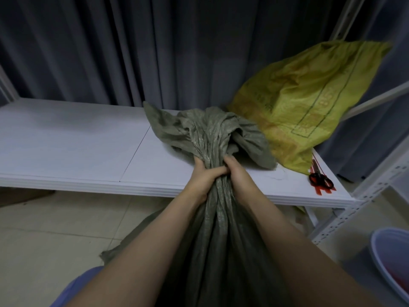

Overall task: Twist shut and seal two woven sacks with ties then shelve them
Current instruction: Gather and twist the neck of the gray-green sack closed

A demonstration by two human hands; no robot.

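A grey-green woven sack (212, 229) stands on the floor in front of me, its neck gathered into tight pleats. My left hand (204, 173) and my right hand (235, 171) both grip that neck side by side, fingers curled round it. The loose mouth of the sack (199, 129) flares above my hands and droops onto the white shelf (70, 140). A yellow woven sack (309, 100) lies on the shelf's right end. Red ties (318, 173) lie near the shelf's right front corner, beside the yellow sack.
Black-handled scissors (321, 180) rest on the red ties. Grey curtains (132, 47) hang behind the shelf. White perforated rack posts (358, 209) stand at the right. A blue-rimmed basin (391, 262) sits low on the right. Pale floor tiles (55, 235) lie below the shelf.
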